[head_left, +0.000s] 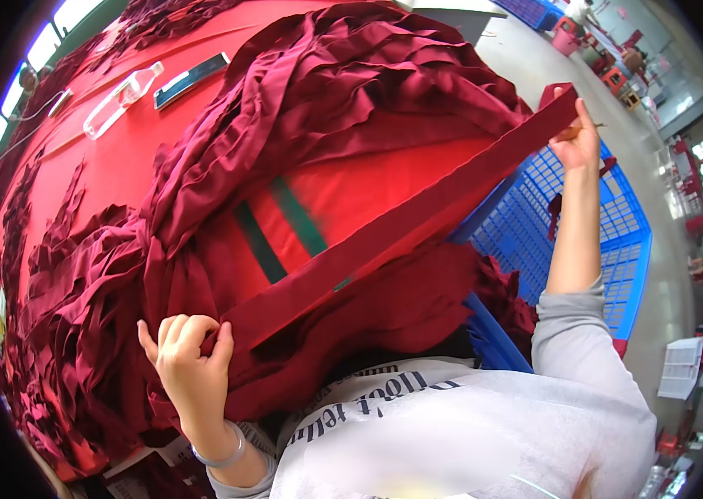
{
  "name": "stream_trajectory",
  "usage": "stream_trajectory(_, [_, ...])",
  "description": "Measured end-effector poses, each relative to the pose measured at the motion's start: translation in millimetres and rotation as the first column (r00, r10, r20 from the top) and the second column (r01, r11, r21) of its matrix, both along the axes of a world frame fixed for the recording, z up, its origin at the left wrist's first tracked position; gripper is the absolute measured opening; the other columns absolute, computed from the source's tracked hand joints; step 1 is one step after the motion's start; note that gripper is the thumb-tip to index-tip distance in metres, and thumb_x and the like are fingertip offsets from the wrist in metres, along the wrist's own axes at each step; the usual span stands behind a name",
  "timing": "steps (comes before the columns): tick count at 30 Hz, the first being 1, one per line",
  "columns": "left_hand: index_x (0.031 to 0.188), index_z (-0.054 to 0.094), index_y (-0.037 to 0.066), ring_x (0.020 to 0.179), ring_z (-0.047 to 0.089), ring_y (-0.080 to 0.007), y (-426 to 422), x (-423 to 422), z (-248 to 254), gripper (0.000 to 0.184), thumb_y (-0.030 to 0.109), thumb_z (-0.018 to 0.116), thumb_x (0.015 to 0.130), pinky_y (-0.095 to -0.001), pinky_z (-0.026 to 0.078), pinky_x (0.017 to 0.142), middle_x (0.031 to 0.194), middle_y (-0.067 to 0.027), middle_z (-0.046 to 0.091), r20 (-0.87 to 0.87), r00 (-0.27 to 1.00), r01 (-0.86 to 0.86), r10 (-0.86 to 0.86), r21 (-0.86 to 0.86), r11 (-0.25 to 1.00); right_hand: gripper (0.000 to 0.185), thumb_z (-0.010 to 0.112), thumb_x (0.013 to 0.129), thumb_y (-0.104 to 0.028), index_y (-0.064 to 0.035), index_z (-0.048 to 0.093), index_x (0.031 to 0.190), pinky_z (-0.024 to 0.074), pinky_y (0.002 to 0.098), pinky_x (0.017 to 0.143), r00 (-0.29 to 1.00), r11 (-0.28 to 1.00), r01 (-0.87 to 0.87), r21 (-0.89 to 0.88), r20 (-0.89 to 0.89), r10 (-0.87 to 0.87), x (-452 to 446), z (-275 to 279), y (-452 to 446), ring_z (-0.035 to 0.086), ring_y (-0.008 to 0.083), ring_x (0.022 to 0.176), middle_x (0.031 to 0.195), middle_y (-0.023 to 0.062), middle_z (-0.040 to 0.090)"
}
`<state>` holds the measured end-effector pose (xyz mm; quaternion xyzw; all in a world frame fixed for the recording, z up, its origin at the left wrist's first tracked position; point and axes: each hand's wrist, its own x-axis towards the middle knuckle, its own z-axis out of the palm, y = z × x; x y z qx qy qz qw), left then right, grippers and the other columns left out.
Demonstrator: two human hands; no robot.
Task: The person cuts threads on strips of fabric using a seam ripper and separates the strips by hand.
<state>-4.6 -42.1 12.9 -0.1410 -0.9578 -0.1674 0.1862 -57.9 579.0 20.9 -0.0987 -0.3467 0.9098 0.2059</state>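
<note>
A long dark red fabric strip [401, 224] is stretched diagonally between my two hands, above the red table surface [351, 187]. At the lower left, my left hand [189, 349] pinches one end, thumb and finger pressed together. The other end is gripped by my right hand [576, 137], raised at the upper right over a blue crate. Beyond the strip lies a large heap of similar dark red strips [351, 71], running down to the left. More dark red cloth [376, 312] hangs at the table's near edge, close to my body. Two dark green bands [295, 216] show on the table.
The blue plastic crate [638, 274] stands at the right, beside the table. A phone [191, 81] and a clear plastic object [123, 101] lie on the table's far left. Stools, another blue crate [526, 12] and people show in the background.
</note>
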Motion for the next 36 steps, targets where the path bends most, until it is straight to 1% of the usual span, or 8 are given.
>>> stream_trajectory(3, [0.079, 0.06, 0.007, 0.064, 0.048, -0.0168, -4, 1, 2, 0.011, 0.001, 0.069, 0.076, -0.053, 0.024, 0.117, 0.066, -0.0009, 0.046, 0.078, 0.997, -0.01, 0.001, 0.104, 0.995, 0.023, 0.073, 0.088, -0.018, -0.0065, 0.071, 0.108, 0.054, 0.039, 0.089, 0.959, 0.97, 0.237, 0.055, 0.143, -0.243, -11, -9, 12, 0.07, 0.0211, 0.096, 0.102, 0.0057, 0.074])
stream_trajectory(7, [0.11, 0.065, 0.006, 0.066, 0.047, -0.0125, -29, -3, 4, 0.043, -0.015, 0.057, 0.073, -0.0435, 0.037, 0.111, 0.071, -0.0001, 0.045, 0.171, 0.979, 0.045, -0.112, 0.352, 0.935, 0.012, 0.071, 0.087, -0.012, -0.0098, 0.072, 0.099, 0.0508, 0.0322, 0.064, 0.849, 0.899, 0.43, 0.084, 0.301, -0.434, -35, -38, 53, 0.063, 0.0135, 0.068, 0.099, 0.0054, 0.075])
stream_trajectory(11, [0.121, 0.065, 0.0, 0.114, 0.061, -0.0229, -63, -11, -9, 0.06, -0.023, 0.042, 0.069, -0.0298, 0.045, 0.094, 0.115, -0.0137, 0.064, 0.028, 0.985, 0.134, -0.17, 0.494, 0.859, 0.005, 0.063, 0.09, -0.007, -0.011, 0.061, 0.091, 0.0394, 0.026, 0.049, 0.868, 0.925, 0.333, 0.18, 0.324, -0.376, -38, -52, 47, 0.049, 0.0097, 0.053, 0.102, 0.01, 0.074])
stream_trajectory(14, [0.118, 0.067, 0.002, 0.131, 0.053, -0.03, -86, -8, -5, 0.061, -0.023, 0.04, 0.069, -0.0344, 0.044, 0.102, 0.139, -0.0173, 0.056, 0.178, 0.962, 0.132, -0.208, 0.365, 0.922, 0.005, 0.059, 0.092, -0.007, -0.0101, 0.056, 0.095, 0.0388, 0.0249, 0.048, 0.863, 0.897, 0.379, 0.227, 0.263, -0.431, -39, -56, 40, 0.049, 0.0099, 0.054, 0.108, 0.0145, 0.072])
stream_trajectory(18, [0.111, 0.07, 0.004, 0.131, 0.051, -0.0389, -28, 6, 11, 0.051, -0.019, 0.044, 0.073, -0.0438, 0.04, 0.109, 0.135, -0.0164, 0.058, -0.17, 0.981, -0.109, 0.092, -0.094, 0.99, 0.013, 0.059, 0.091, -0.01, -0.0077, 0.058, 0.104, 0.0367, 0.0249, 0.045, 0.775, 0.814, 0.375, 0.444, 0.331, -0.538, -37, -52, 23, 0.048, 0.0104, 0.054, 0.096, 0.0124, 0.07])
stream_trajectory(21, [0.109, 0.071, 0.007, 0.129, 0.052, -0.0392, 2, 19, 9, 0.042, -0.011, 0.052, 0.076, -0.0489, 0.038, 0.11, 0.129, -0.0155, 0.061, -0.337, 0.934, 0.101, -0.119, -0.071, 0.992, 0.02, 0.061, 0.085, -0.01, -0.0046, 0.061, 0.105, 0.0336, 0.025, 0.041, 0.694, 0.618, 0.334, 0.712, 0.258, -0.672, -24, -51, 11, 0.045, 0.0092, 0.05, 0.08, 0.007, 0.065])
stream_trajectory(26, [0.124, 0.067, 0.011, 0.133, 0.05, -0.0262, 40, 29, -5, 0.038, 0.012, 0.062, 0.086, -0.0507, 0.018, 0.119, 0.138, -0.0079, 0.058, 0.13, 0.956, 0.281, -0.262, -0.153, 0.947, 0.025, 0.073, 0.077, -0.024, -0.0015, 0.065, 0.084, 0.0275, 0.0255, 0.037, 0.659, 0.479, 0.028, 0.878, 0.344, -0.669, -19, -61, 7, 0.039, 0.0076, 0.042, 0.066, 0.0026, 0.057])
stream_trajectory(36, [0.139, 0.056, 0.018, 0.14, 0.042, -0.0275, 34, 27, -18, 0.051, 0.025, 0.065, 0.089, -0.0605, 0.009, 0.118, 0.148, -0.0058, 0.05, 0.281, 0.946, 0.242, -0.163, -0.272, 0.931, 0.017, 0.075, 0.074, -0.019, -0.0026, 0.07, 0.075, 0.0455, 0.0304, 0.059, 0.632, 0.14, -0.052, 0.989, 0.141, -0.762, -39, -80, 24, 0.061, 0.0151, 0.061, 0.065, 0.0056, 0.065])
